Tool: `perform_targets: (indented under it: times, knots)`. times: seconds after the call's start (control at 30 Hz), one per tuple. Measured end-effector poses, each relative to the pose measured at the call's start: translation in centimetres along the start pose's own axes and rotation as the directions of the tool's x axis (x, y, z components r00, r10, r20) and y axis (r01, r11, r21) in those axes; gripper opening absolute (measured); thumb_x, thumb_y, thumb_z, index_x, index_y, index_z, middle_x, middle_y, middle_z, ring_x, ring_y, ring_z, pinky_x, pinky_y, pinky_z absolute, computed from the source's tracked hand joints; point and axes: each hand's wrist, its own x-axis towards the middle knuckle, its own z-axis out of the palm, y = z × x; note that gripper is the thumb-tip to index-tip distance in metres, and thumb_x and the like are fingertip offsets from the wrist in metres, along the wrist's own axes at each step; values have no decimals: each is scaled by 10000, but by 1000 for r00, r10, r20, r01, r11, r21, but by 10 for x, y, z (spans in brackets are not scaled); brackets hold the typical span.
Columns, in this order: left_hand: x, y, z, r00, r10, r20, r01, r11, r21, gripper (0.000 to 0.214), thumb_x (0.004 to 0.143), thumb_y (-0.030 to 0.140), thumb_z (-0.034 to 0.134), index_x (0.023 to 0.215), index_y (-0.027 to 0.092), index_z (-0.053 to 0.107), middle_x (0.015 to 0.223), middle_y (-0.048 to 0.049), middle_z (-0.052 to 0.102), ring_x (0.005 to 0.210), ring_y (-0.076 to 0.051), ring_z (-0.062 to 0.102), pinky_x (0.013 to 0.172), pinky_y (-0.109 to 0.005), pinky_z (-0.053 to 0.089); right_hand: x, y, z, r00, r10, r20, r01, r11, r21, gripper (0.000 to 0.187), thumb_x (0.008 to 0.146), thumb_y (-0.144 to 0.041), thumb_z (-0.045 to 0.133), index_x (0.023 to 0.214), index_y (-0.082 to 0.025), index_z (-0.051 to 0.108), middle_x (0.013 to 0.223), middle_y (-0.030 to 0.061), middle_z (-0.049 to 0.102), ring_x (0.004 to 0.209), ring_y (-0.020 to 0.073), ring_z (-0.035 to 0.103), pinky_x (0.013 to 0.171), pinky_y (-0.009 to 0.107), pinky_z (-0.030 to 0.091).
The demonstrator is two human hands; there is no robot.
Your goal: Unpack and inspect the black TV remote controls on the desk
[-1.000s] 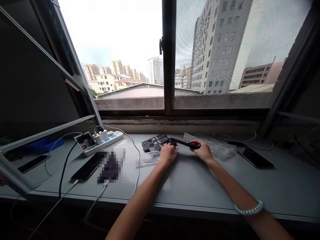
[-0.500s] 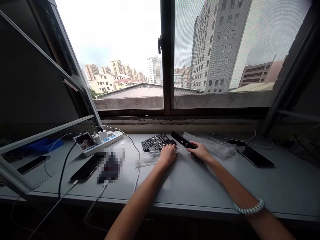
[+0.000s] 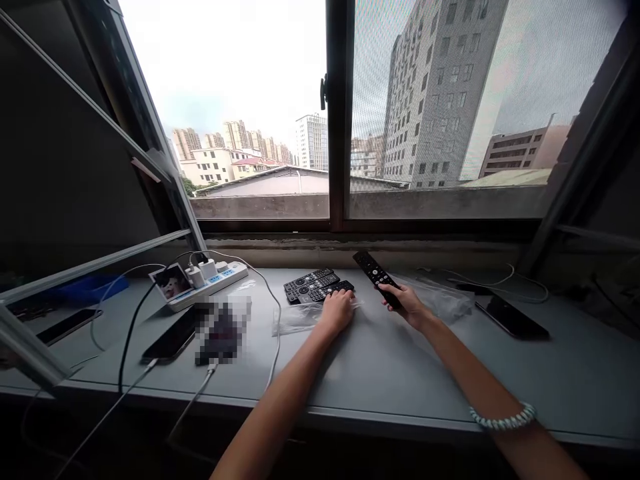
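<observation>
"Grey counter [image 3: 385,373] here. Where's the left hand [image 3: 337,311]?"
"Touching the right end of the remote row [image 3: 313,288]; whether its fingers grip, I can't tell."
"And the right hand [image 3: 411,305]?"
"Right of the row, fingers pinching a tilted remote [image 3: 373,270]."
"Farther?"
"Window [image 3: 340,133], beyond the row."

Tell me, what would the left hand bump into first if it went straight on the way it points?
The left hand would most likely meet the nearest black remote of the group, which it seems to touch, though depth leaves that unsure.
</observation>
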Motion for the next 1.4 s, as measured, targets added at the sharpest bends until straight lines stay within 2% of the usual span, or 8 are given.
perform_targets:
  times: [0.23, 0.57, 0.8, 0.93, 1.03, 1.1, 1.27, 1.4]
  knots:
    - [1, 0, 1, 1000, 2, -7, -2, 1000, -9, 265, 798, 165, 410, 1036, 192, 523, 1050, -62, 580, 998, -218, 515, 846, -342, 391, -11, -11, 4, 995, 81, 66, -86, 993, 78, 201, 760, -299, 587, 907, -164, 615, 1100, 56, 609, 680, 114, 610, 418, 152, 456]
    - [1, -2, 6, 1000, 7, -26, -8, 1000, -16, 243, 796, 207, 441, 1026, 203, 519, 1042, -54, 584, 998, -219, 517, 846, -342, 387, -5, -8, 1, 991, 104, 84, -123, 956, 268, 122, 739, -288, 585, 793, -195, 526, 770, -22, 567, 457, 51, 441, 361, 174, 397]
    - [2, -1, 4, 1000, 1, -20, -2, 1000, -24, 241, 792, 228, 451, 1021, 205, 522, 1044, -55, 585, 994, -218, 518, 844, -335, 384, 5, 6, -3, 983, -175, -55, 167, 979, -115, 432, 736, -342, 514, 1160, -272, 477, 888, 1, 571, 575, 100, 492, 493, 222, 426]
    - [0, -1, 2, 1000, -2, -16, 2, 1000, -28, 248, 789, 218, 445, 1024, 201, 524, 1045, -55, 584, 997, -219, 516, 838, -333, 386, 11, 12, -9, 787, -616, -30, 437, 592, -677, 507, 748, -327, 513, 1254, -310, 485, 949, 47, 519, 807, 181, 497, 725, 319, 429]
    - [0, -1, 1, 1000, -4, -7, 3, 999, -33, 247, 791, 218, 446, 1024, 201, 526, 1043, -57, 586, 993, -212, 518, 838, -316, 383, 10, 12, -13, 613, -787, 74, 402, 230, -886, 419, 794, -286, 490, 1205, -349, 541, 991, 73, 480, 903, 227, 455, 816, 382, 381]
    - [-1, -1, 2, 1000, -4, -8, 3, 1000, -28, 247, 795, 215, 438, 1027, 203, 524, 1036, -57, 587, 987, -207, 521, 842, -312, 381, 8, 10, -14, 559, -825, 83, 373, 160, -914, 412, 814, -257, 474, 1208, -360, 536, 1007, 77, 471, 912, 227, 448, 841, 390, 369]
    - [0, -1, 1, 1000, 14, -1, -14, 1000, -16, 248, 790, 216, 448, 1028, 202, 519, 1043, -59, 583, 997, -214, 519, 843, -320, 383, 6, 5, -11, 540, -833, -121, 395, 377, -838, 390, 785, -330, 530, 1172, -302, 573, 1037, 81, 468, 953, 217, 455, 884, 358, 376]
    - [0, -2, 1, 1000, 9, -1, -9, 1000, -8, 250, 793, 212, 449, 1033, 200, 516, 1050, -60, 582, 1002, -215, 518, 844, -321, 383, 3, -1, -3, 786, -538, -304, 451, 836, -313, 432, 743, -496, 548, 1075, -221, 583, 916, 58, 570, 710, 156, 522, 607, 264, 468]
